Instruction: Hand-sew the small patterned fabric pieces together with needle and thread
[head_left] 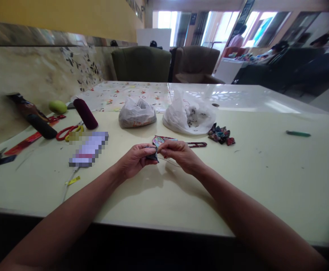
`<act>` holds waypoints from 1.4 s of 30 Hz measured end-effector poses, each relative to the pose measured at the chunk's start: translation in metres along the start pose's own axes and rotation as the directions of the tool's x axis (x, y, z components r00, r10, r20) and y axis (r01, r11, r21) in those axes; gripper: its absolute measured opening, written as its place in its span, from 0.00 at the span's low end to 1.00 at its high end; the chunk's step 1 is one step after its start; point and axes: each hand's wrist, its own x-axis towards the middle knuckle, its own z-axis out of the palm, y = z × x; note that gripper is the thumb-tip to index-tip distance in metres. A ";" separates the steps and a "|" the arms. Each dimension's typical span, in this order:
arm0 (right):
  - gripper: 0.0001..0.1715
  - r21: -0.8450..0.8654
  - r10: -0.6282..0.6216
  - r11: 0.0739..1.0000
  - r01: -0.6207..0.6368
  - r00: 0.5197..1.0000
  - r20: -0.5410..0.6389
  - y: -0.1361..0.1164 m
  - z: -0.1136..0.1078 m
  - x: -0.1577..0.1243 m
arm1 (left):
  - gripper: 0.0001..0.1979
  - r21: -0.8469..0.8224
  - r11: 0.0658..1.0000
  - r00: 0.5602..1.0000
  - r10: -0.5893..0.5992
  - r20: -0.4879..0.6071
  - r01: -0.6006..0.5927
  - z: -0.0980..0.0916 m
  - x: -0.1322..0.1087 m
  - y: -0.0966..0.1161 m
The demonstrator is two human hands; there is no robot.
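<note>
My left hand and my right hand meet over the middle of the pale table. Both are closed in a pinch on a small folded piece of patterned cloth, dark with coloured print. A thin thread runs out below my right fingers. Whether a needle is in them is too small to tell. Small red thread snips lie just behind my right hand.
Two white plastic bags sit behind the hands, with a heap of folded cloth pieces to their right. At left lie red scissors, a maroon roll, a black roll, a green object. A green pen lies far right. Armchairs stand behind.
</note>
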 end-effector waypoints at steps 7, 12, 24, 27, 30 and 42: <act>0.09 -0.101 -0.063 0.993 0.062 0.998 -0.008 0.002 0.000 0.002 | 0.10 0.025 1.000 1.000 -0.017 -0.015 0.017 -0.002 0.003 -0.004; 0.09 -0.176 -0.048 0.984 0.035 0.996 -0.070 0.004 0.003 0.001 | 0.09 0.052 0.998 0.999 -0.020 -0.051 0.022 -0.003 0.005 -0.008; 0.04 -0.577 -0.318 0.782 0.237 0.947 -0.041 0.008 0.013 -0.004 | 0.13 0.168 0.985 0.988 0.059 -0.142 -0.035 0.006 0.004 -0.016; 0.07 -0.700 -0.430 0.627 0.343 0.901 0.056 0.008 0.012 -0.004 | 0.12 0.154 0.987 0.985 0.061 -0.164 -0.036 0.007 0.004 -0.017; 0.08 -0.718 -0.471 0.570 0.399 0.875 0.112 0.010 0.011 -0.003 | 0.12 0.113 0.992 0.981 0.069 -0.181 -0.049 0.005 0.005 -0.018; 0.08 -0.254 -0.319 0.932 0.260 0.920 -0.228 -0.012 0.016 -0.008 | 0.13 0.250 0.965 0.945 0.156 -0.287 -0.084 0.005 0.006 -0.016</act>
